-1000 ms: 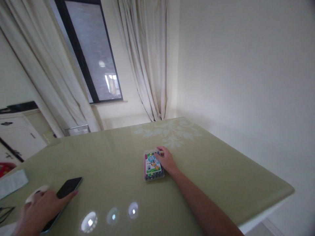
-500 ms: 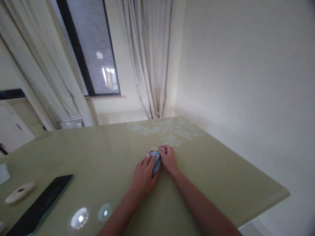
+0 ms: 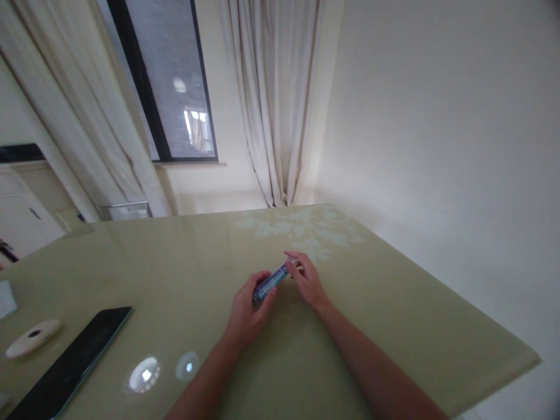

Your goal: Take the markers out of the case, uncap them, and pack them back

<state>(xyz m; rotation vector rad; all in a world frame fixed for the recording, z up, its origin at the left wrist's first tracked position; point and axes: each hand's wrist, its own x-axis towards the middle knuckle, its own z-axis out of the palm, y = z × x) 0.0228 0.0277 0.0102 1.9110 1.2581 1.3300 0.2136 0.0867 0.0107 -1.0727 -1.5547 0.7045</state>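
Between my hands is a small printed packet, its narrow blue-purple side facing me. It slants from lower left to upper right above the pale green table. My left hand grips the packet's lower-left end, thumb on the near side and fingers behind. At the upper-right end, my right hand pinches the packet's corner between thumb and curled fingers. The packet's far face is hidden, and I cannot make out its print.
A black flat tablet-like slab lies on the table at left. Beside it are a whitish oval object and a white piece at the edge. Curtains hang behind the table, and a bare wall stands at right.
The packet has turned from showing its colourful broad face to showing its narrow blue side. My left hand has shifted from lying over it to holding its lower end; my right hand stays at the upper end.
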